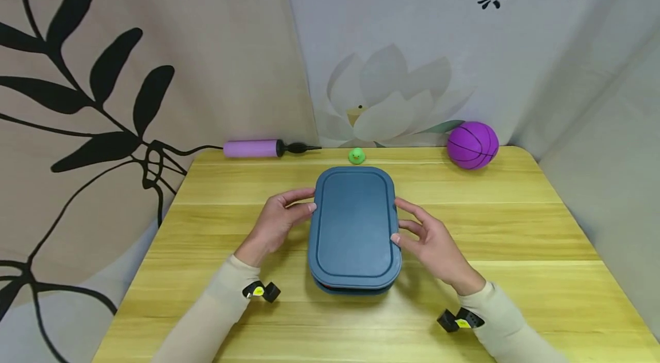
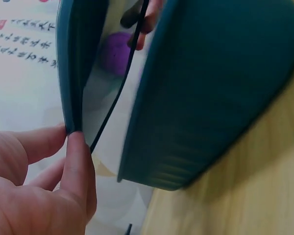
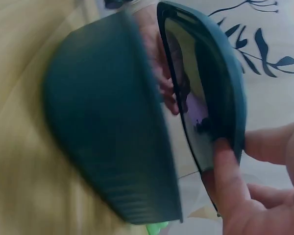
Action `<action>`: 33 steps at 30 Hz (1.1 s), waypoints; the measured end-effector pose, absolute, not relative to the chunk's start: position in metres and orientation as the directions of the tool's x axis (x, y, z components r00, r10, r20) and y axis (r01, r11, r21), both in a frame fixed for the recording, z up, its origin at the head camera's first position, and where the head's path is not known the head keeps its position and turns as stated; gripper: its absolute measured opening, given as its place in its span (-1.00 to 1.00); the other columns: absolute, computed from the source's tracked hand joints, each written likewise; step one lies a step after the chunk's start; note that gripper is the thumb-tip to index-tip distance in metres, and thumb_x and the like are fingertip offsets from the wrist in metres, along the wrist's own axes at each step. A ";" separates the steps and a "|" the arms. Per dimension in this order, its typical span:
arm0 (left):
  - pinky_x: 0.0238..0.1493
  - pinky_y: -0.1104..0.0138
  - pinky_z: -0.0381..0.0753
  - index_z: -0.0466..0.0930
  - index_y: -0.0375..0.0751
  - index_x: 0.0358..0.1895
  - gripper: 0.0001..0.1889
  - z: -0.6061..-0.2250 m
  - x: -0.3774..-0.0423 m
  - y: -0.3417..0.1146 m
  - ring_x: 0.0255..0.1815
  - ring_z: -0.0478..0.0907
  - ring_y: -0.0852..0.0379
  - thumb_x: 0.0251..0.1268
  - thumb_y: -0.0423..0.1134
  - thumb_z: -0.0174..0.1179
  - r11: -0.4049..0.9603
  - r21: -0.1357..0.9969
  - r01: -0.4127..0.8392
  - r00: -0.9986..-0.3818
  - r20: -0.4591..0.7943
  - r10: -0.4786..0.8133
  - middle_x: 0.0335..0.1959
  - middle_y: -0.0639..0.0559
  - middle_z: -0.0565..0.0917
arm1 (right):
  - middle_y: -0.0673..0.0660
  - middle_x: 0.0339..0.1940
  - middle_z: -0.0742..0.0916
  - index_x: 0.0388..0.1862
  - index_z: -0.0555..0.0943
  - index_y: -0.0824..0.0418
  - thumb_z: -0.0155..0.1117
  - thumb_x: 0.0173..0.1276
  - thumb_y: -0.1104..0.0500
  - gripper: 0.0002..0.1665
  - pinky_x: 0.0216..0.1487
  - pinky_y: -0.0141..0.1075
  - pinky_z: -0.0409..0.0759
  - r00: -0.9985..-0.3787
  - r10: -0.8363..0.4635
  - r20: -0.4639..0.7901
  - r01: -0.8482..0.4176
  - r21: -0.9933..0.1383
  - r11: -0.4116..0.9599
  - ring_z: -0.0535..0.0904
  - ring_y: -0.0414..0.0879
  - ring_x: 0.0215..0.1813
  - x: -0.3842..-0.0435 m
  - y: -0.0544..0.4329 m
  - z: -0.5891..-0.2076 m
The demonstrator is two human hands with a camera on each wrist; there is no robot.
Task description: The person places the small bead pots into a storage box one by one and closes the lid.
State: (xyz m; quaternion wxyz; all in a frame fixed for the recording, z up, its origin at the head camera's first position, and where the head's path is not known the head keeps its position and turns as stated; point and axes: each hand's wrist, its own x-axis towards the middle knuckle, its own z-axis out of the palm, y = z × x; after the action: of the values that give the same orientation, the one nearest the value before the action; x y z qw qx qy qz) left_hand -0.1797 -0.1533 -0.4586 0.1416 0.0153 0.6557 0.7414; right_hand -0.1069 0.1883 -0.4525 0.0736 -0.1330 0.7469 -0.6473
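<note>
A dark blue-green rectangular lid (image 1: 354,225) is held over a matching container (image 2: 206,98) that stands on the table. In both wrist views a gap shows between the lid and the container's rim. My left hand (image 1: 273,220) pinches the lid's left edge between thumb and fingers. Opposite it, my right hand (image 1: 433,243) pinches the right edge, with the thumb on top and a fingertip (image 3: 225,149) against the underside. From the head view the lid hides most of the container and its inside.
Along the back of the wooden table (image 1: 515,271) lie a purple hand pump (image 1: 252,149), a small green toy duck (image 1: 357,156) and a purple ball (image 1: 472,145) with black lines. Printed curtains (image 1: 216,54) hang right behind the table.
</note>
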 end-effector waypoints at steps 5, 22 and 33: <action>0.09 0.35 0.75 0.60 -0.30 0.40 -0.46 -0.465 -0.177 -0.149 0.00 0.75 0.23 0.35 -0.43 0.40 -0.019 0.985 -0.170 -0.966 -0.163 0.200 0.24 -0.20 0.69 | 0.24 0.67 0.39 0.69 0.24 0.25 0.40 0.48 0.33 -0.11 0.27 -0.25 0.69 -0.949 -0.293 0.121 -0.187 -0.959 0.211 0.45 0.21 0.56 -0.109 0.188 -0.460; 0.07 0.39 0.70 0.67 -0.16 0.36 -0.44 -0.481 -0.173 -0.145 0.12 0.69 0.07 0.27 -0.31 0.53 0.142 0.979 -0.147 -0.970 -0.170 0.175 0.16 -0.18 0.73 | 0.35 0.69 0.32 0.63 0.26 0.45 0.45 0.46 0.25 -0.11 0.36 -0.12 0.61 -0.952 -0.286 0.109 -0.201 -0.928 0.313 0.34 0.28 0.63 -0.107 0.190 -0.474; 0.04 0.34 0.74 0.60 -0.23 0.40 -0.41 -0.487 -0.168 -0.146 0.11 0.70 0.07 0.29 -0.38 0.48 0.090 0.975 -0.205 -0.955 -0.219 0.199 0.21 -0.24 0.67 | 0.34 0.68 0.33 0.60 0.30 0.46 0.48 0.44 0.22 -0.12 0.28 -0.20 0.67 -0.955 -0.289 0.061 -0.154 -0.939 0.308 0.38 0.30 0.60 -0.104 0.188 -0.481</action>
State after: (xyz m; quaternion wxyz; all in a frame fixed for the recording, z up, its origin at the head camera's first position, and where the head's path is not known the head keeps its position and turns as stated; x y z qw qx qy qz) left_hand -0.1680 -0.1464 -0.4873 0.1495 -0.0021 0.7231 0.6744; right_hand -0.1045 0.1878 -0.4813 0.0592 -0.1371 0.8065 -0.5720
